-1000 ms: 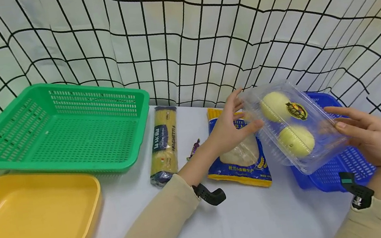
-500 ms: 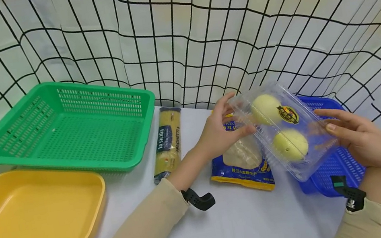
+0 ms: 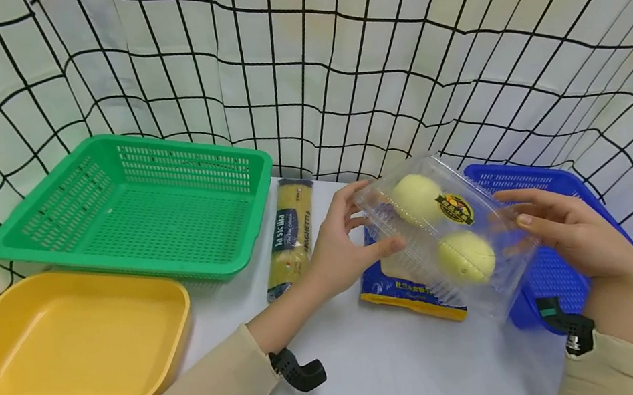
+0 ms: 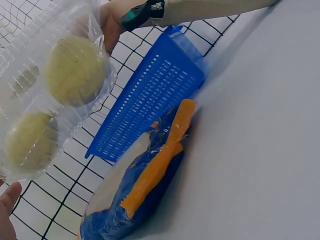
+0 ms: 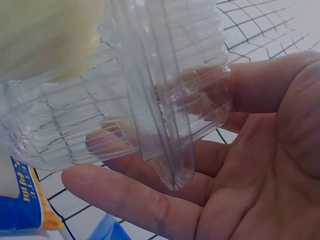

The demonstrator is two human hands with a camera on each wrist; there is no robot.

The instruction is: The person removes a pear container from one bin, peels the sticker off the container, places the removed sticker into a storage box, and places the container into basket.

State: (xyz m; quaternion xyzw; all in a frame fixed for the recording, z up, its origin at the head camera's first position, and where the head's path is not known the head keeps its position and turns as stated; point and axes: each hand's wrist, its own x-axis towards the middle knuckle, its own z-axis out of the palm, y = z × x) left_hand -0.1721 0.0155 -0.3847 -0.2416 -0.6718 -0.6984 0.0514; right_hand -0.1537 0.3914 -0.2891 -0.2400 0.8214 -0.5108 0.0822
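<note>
A clear plastic clamshell box point(image 3: 487, 268) with two round pale yellow-green fruits point(image 3: 467, 258) and a dark round sticker point(image 3: 454, 209) is held tilted above the table. My left hand point(image 3: 338, 243) grips its left end, thumb toward me. At the right end my right hand point(image 3: 577, 235) holds the box between thumb and fingers; the right wrist view shows the fingers point(image 5: 145, 200) under the clear rim. Beneath the box lies a blue and yellow bag point(image 3: 393, 291) of pale contents, partly hidden. A spaghetti pack point(image 3: 291, 235) lies left of it, partly behind my left hand.
A blue basket point(image 3: 553, 279) stands at the right, partly behind the box and right hand. Far left is a green basket point(image 3: 172, 211), with a yellow tray point(image 3: 82, 345) in front. Black wire mesh point(image 3: 300, 78) borders the table's back and sides.
Both hands have carried the box leftward, and it now covers more of the blue and yellow bag. More of the blue basket shows. The head view has turned, shifting the table items rightward.
</note>
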